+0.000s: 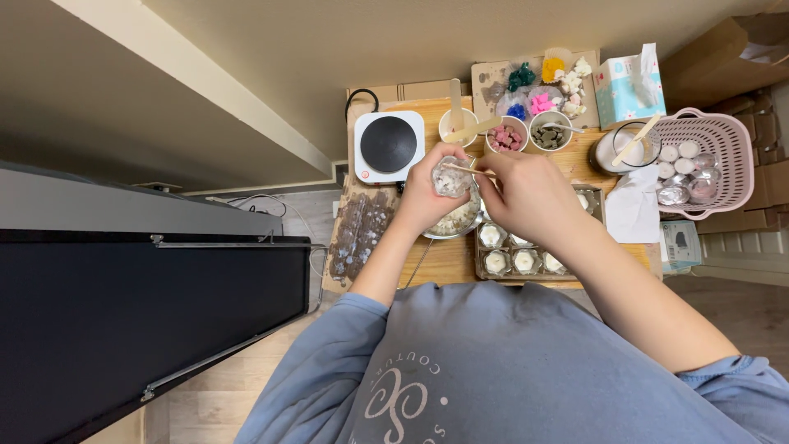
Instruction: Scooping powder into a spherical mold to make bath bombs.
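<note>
Left hand (427, 197): fingers wrapped around small clear glass cup (451, 178), steadying it above metal bowl (457, 222).
Right hand (530, 197): fingertips pinching thin wooden stick (470, 170), laid across cup's mouth.

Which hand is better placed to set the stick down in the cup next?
Right, probably. The right hand already pinches the stick, whose tip lies across the mouth of the cup. The left hand is wrapped around the cup, steadying it above the bowl.
</note>
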